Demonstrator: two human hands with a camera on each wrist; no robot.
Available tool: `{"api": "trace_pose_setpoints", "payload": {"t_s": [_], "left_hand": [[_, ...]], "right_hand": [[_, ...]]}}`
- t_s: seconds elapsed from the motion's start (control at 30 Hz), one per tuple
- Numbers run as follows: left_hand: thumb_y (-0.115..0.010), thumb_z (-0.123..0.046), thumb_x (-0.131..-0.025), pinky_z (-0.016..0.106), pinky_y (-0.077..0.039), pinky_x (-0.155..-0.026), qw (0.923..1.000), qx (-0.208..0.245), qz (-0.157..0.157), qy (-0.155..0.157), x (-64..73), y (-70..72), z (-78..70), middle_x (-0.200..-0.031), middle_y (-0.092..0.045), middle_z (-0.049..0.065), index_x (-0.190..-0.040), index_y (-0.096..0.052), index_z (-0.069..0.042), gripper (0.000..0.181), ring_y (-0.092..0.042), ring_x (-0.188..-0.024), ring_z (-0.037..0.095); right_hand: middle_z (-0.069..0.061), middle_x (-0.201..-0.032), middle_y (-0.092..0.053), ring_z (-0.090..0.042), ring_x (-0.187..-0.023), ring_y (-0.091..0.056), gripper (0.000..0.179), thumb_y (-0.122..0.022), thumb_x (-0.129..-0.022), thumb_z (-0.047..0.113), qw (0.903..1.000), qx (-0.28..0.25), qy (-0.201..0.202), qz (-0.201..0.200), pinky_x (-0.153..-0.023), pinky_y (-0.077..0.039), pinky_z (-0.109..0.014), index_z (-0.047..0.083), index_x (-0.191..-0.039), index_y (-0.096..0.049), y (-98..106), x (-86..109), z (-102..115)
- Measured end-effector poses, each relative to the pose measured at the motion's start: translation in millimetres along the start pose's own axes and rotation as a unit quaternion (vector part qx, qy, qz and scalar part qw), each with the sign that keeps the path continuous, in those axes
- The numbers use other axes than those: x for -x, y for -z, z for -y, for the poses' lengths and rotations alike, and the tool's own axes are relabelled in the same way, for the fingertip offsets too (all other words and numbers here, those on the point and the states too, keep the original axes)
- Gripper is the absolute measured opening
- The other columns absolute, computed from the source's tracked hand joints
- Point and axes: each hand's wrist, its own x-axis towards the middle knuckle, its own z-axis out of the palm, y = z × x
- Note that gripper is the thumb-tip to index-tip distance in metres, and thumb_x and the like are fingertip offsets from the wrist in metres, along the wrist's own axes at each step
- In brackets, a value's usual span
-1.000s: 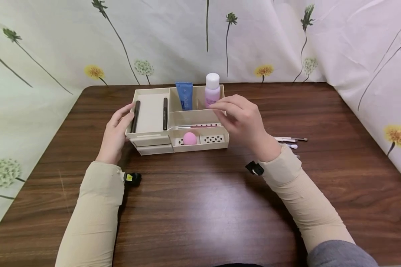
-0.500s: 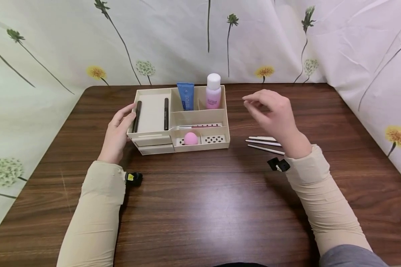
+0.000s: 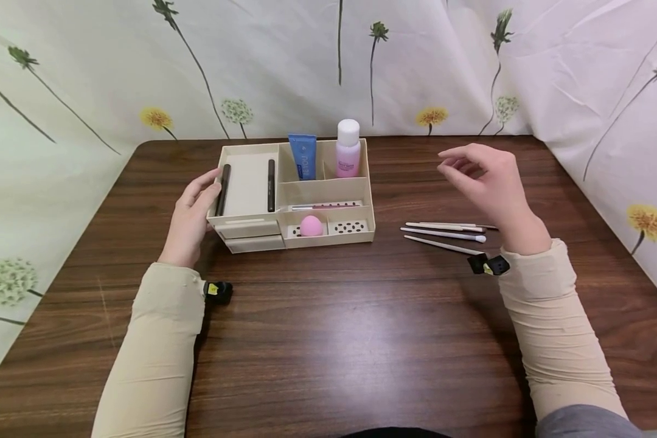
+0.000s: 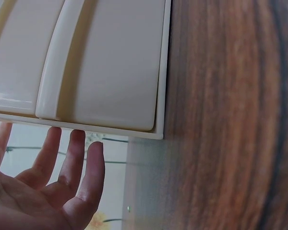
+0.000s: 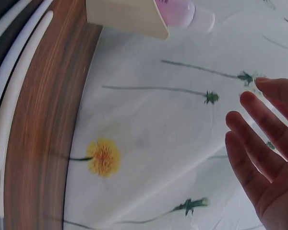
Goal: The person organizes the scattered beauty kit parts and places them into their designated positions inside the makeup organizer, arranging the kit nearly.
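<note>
At the left side of a cream desktop organizer (image 3: 250,182), my left hand (image 3: 188,210) touches the wall with its fingertips. The left wrist view shows those fingers (image 4: 93,167) almost straight along the edge of the drawer unit (image 4: 115,67). My right hand (image 3: 490,188) hovers above the table with relaxed fingers and nothing in them. Several makeup brushes (image 3: 443,234) lie just below it. In the organizer stand a blue tube (image 3: 303,158) and a pink bottle (image 3: 348,155) with a white cap. A pink sponge (image 3: 311,225), a slim brush (image 3: 323,207) and two black pens (image 3: 271,185) lie in other compartments.
The dark wooden table (image 3: 328,340) reaches back to a white curtain (image 3: 295,67) printed with flowers, which also hangs along both sides. Two shallow drawers (image 3: 252,236) face front under the organizer's left part.
My right hand has moved right, from beside the pink bottle to above the brushes on the table, uncovering their handles. My left hand has stayed at the organizer's side.
</note>
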Motion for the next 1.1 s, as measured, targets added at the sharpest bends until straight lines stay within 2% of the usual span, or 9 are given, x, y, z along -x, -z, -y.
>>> {"api": "trace_pose_setpoints", "payload": {"t_s": [0.1, 0.3, 0.4, 0.53, 0.63, 0.73, 0.87, 0.97, 1.1], "left_hand": [[-0.048, -0.047, -0.102, 0.021, -0.05, -0.07, 1.0, -0.001, 0.0, 0.0, 0.5, -0.4, -0.2, -0.153, -0.038, 0.011, -0.147, -0.046, -0.036, 0.047, -0.046, -0.122, 0.017], [-0.05, -0.044, -0.102, 0.02, -0.05, -0.066, 0.9998, 0.02, 0.005, -0.004, -0.1, 0.1, 0.7, -0.153, -0.037, 0.011, -0.147, -0.047, -0.033, 0.047, -0.049, -0.111, 0.011], [-0.051, -0.044, -0.101, 0.019, -0.049, -0.065, 0.9996, 0.028, 0.004, -0.006, 0.5, -0.3, 0.0, -0.152, -0.038, 0.011, -0.146, -0.049, -0.033, 0.046, -0.05, -0.108, 0.01], [-0.051, -0.046, -0.101, 0.018, -0.05, -0.066, 0.9998, 0.018, 0.001, -0.006, 1.3, -1.3, -0.8, -0.151, -0.04, 0.01, -0.145, -0.049, -0.035, 0.046, -0.051, -0.109, 0.01], [-0.051, -0.048, -0.101, 0.019, -0.049, -0.067, 0.9999, 0.009, -0.003, -0.005, 1.2, -1.9, -0.9, -0.151, -0.041, 0.008, -0.144, -0.05, -0.036, 0.045, -0.05, -0.11, 0.011], [-0.051, -0.048, -0.1, 0.02, -0.048, -0.067, 1.0, 0.0, -0.006, -0.007, 1.5, -2.1, -1.1, -0.151, -0.041, 0.007, -0.144, -0.05, -0.037, 0.045, -0.049, -0.111, 0.011], [-0.051, -0.048, -0.1, 0.02, -0.047, -0.066, 0.9999, -0.005, -0.007, -0.007, 1.9, -2.3, -1.7, -0.151, -0.041, 0.007, -0.144, -0.05, -0.037, 0.045, -0.048, -0.111, 0.011], [-0.051, -0.048, -0.101, 0.02, -0.046, -0.066, 0.9999, -0.004, -0.006, -0.007, 2.0, -2.5, -2.1, -0.151, -0.041, 0.007, -0.144, -0.05, -0.037, 0.045, -0.048, -0.111, 0.011], [-0.051, -0.048, -0.101, 0.02, -0.047, -0.066, 1.0, -0.001, -0.007, -0.006, 2.0, -2.5, -2.0, -0.15, -0.042, 0.008, -0.144, -0.05, -0.036, 0.045, -0.049, -0.109, 0.01]], "right_hand": [[-0.015, -0.085, -0.072, 0.01, -0.074, -0.059, 0.018, -0.074, -0.084, -0.003, 0.9995, 0.004, -0.03, 0.003, -0.069, -0.047, -0.008, 0.0, -0.102, -0.076, 6.0, 1.1, -2.2], [0.024, -0.083, -0.067, 0.009, -0.075, -0.06, 0.017, -0.074, -0.085, 0.0, 0.9972, 0.0, -0.067, 0.032, -0.069, -0.047, -0.009, 0.0, -0.102, -0.075, 15.6, 1.7, -9.9], [0.033, -0.082, -0.062, 0.009, -0.075, -0.06, 0.017, -0.075, -0.086, 0.001, 0.9953, -0.005, -0.08, 0.054, -0.069, -0.047, -0.009, 0.001, -0.103, -0.075, 19.0, 2.2, -15.3], [0.03, -0.081, -0.064, 0.007, -0.072, -0.061, 0.019, -0.076, -0.086, 0.004, 0.9907, -0.008, -0.106, 0.085, -0.067, -0.046, -0.01, 0.001, -0.104, -0.074, 21.2, 3.4, -22.8], [0.026, -0.081, -0.067, 0.005, -0.071, -0.062, 0.02, -0.077, -0.086, 0.008, 0.9836, -0.003, -0.138, 0.116, -0.066, -0.046, -0.011, 0.003, -0.105, -0.074, 20.6, 4.5, -29.0], [0.016, -0.083, -0.071, 0.0, -0.072, -0.064, 0.022, -0.077, -0.087, 0.015, 0.9722, 0.007, -0.174, 0.157, -0.067, -0.047, -0.012, 0.005, -0.106, -0.074, 18.4, 5.6, -34.1], [-0.001, -0.089, -0.074, -0.006, -0.076, -0.066, 0.025, -0.076, -0.088, 0.022, 0.9522, 0.016, -0.218, 0.214, -0.069, -0.048, -0.015, 0.009, -0.108, -0.074, 14.1, 7.5, -39.3], [-0.006, -0.092, -0.074, -0.006, -0.077, -0.065, 0.024, -0.076, -0.088, 0.022, 0.9413, 0.029, -0.228, 0.247, -0.069, -0.047, -0.016, 0.009, -0.108, -0.074, 10.1, 8.2, -42.1], [-0.006, -0.09, -0.075, -0.005, -0.075, -0.063, 0.021, -0.075, -0.087, 0.019, 0.9313, 0.054, -0.217, 0.288, -0.069, -0.047, -0.018, 0.007, -0.105, -0.075, 4.0, 8.4, -47.8]]}}
